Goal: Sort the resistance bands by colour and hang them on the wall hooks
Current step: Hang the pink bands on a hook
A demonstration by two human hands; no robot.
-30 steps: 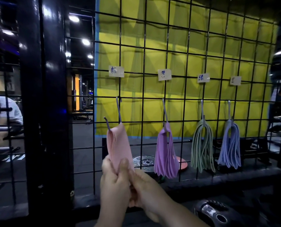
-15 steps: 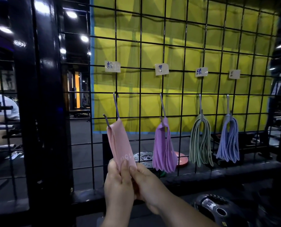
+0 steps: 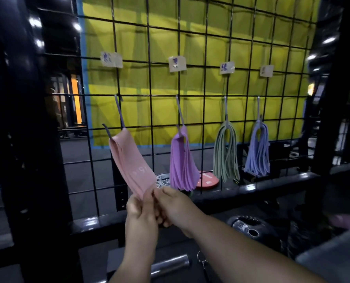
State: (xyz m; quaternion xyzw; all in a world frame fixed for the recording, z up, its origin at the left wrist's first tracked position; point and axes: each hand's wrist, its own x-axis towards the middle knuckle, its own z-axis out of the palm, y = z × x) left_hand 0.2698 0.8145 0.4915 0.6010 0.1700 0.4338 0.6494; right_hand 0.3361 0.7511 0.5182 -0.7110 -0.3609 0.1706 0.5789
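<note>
A bundle of pink resistance bands (image 3: 129,162) hangs from the leftmost hook (image 3: 120,113) on the black wire grid (image 3: 202,82). My left hand (image 3: 141,217) and my right hand (image 3: 175,207) both pinch its lower end and pull it down toward me, so the bands slant to the right. On the hooks to the right hang purple bands (image 3: 183,162), green bands (image 3: 225,154) and blue bands (image 3: 259,150). Above each hook a paper label (image 3: 111,59) is stuck to the grid.
A thick black post (image 3: 27,139) stands left of the grid. A black rail (image 3: 251,186) runs below it. Weight plates lie behind the grid, one red (image 3: 207,179), and a dark plate (image 3: 251,229) lies at lower right. A steel bar (image 3: 170,264) lies below my arms.
The pink bands are stretched longer and lean further right. My hands have slid down to their lower end. The view has moved closer to the grid.
</note>
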